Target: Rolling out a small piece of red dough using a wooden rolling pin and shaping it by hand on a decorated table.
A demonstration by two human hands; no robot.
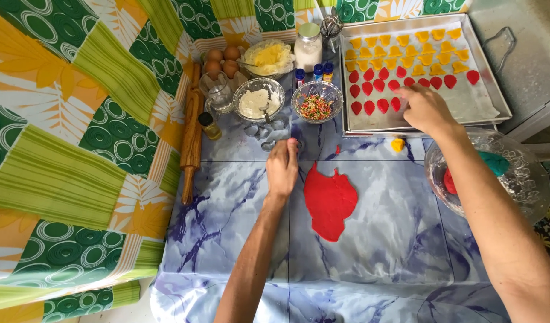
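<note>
On a blue marbled tabletop seen from above, two bare arms reach away from the viewer. The right hand, at about two o'clock, rests on the near edge of a metal baking tray; its fingertips are curled under and hidden, so whether it pinches anything cannot be told. The left hand, near the centre, has its fingers drawn close together around a small clear cookie cutter that is hard to make out against the marbling. Just right of that hand, at about five o'clock from it, lies a flat sheet of red dough, rolled thin, with a ragged, bitten-into outline. The tray carries rows of small yellow dough shapes farther back and red dough shapes nearer. One yellow scrap sits just below the tray. At three o'clock a glass bowl, partly covered by the right forearm, holds red and teal lumps. At eleven o'clock lies a wooden rolling pin.
</note>
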